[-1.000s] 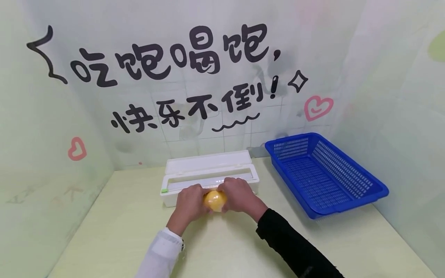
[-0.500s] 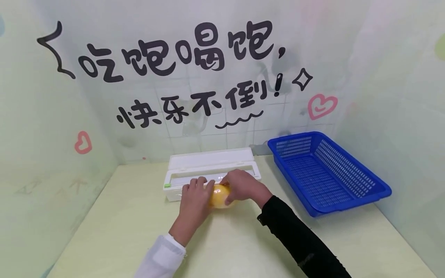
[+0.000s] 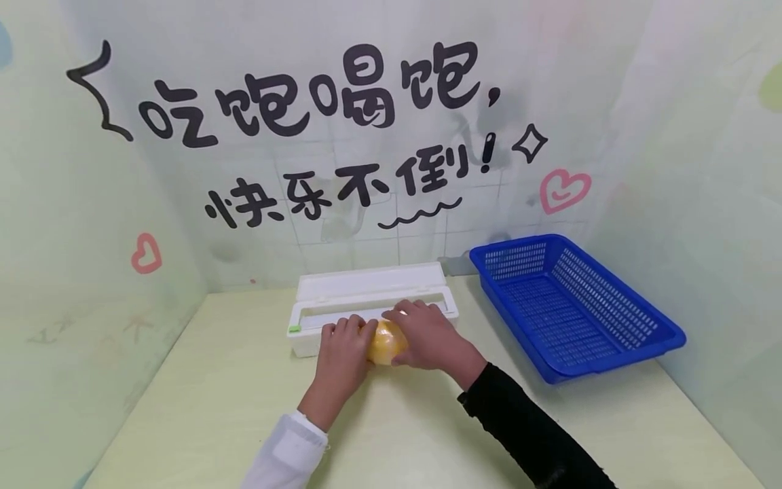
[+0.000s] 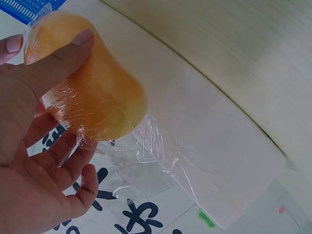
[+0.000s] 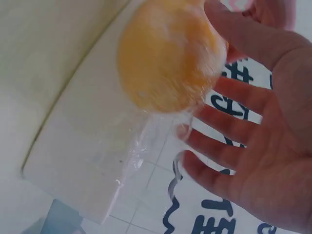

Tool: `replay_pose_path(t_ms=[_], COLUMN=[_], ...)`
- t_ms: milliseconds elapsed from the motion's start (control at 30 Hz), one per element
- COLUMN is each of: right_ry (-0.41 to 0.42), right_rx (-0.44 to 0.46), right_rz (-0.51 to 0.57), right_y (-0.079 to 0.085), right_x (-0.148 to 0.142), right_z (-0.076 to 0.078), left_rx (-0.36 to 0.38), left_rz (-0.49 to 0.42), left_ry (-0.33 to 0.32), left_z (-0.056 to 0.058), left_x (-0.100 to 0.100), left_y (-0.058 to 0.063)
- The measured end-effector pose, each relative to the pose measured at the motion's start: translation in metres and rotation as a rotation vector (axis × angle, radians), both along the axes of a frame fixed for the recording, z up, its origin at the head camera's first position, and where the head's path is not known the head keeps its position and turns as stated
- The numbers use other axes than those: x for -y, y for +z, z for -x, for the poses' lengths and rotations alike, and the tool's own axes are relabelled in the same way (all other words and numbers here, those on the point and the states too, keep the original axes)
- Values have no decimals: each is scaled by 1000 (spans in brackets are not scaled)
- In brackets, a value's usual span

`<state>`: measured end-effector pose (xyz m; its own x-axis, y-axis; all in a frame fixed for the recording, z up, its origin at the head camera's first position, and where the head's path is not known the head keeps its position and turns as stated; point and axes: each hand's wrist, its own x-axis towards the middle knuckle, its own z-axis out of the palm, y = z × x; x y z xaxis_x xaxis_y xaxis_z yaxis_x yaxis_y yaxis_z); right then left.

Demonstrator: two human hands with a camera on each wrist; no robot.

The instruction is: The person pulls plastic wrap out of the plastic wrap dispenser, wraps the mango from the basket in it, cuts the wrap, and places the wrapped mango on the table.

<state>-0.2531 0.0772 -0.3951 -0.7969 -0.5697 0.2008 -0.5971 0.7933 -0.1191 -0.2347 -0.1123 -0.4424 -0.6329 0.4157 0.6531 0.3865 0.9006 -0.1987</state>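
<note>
A yellow-orange mango [image 3: 387,342], wrapped in cling film [image 4: 151,141], is held up by both hands just in front of a white cling film dispenser [image 3: 305,346]. My left hand [image 3: 343,346] grips it from the left, its thumb [image 4: 63,56] lying across the skin and its other fingers behind. From the right, my right hand [image 3: 427,336] holds the fruit between thumb and fingers. Loose film trails from the mango along the dispenser's front in both wrist views. The dispenser's lid [image 3: 373,277] stands raised at the back.
A blue plastic basket [image 3: 586,363] sits at the right on the pale table [image 3: 214,407]. Behind the dispenser rises a wall sheet [image 3: 256,156] with black lettering. A green slider [image 3: 294,329] marks the dispenser's left end.
Both hands have altered their grip on the mango, the left fingers now reaching further forward over it. More of the wrapped fruit shows on the right side. The dispenser and basket stay put.
</note>
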Motion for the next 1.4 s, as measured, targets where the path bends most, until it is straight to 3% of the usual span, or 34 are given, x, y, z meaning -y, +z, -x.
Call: replay_pose_path(t_ms=[300,467,700,933,1400], right_ry=[-70,-45,-27,-38,-43], right_rx=[-443,-550,-536,-468,-404], right_rz=[-242,-226,-179,-127,-133], right_y=[-32,-36,-34,-32,-36], right_x=[18,17,13,11,12], right_z=[-6,-4,-4,-3,-5], left_rx=[97,47,23,-67,52], left_rz=[3,33,44,74,-34], left_ry=[22,10,25,8,-13], left_z=[4,6,4,7,6], left_x=[0,-1,-4,-4,-3], left_y=[13,12,8,7,2])
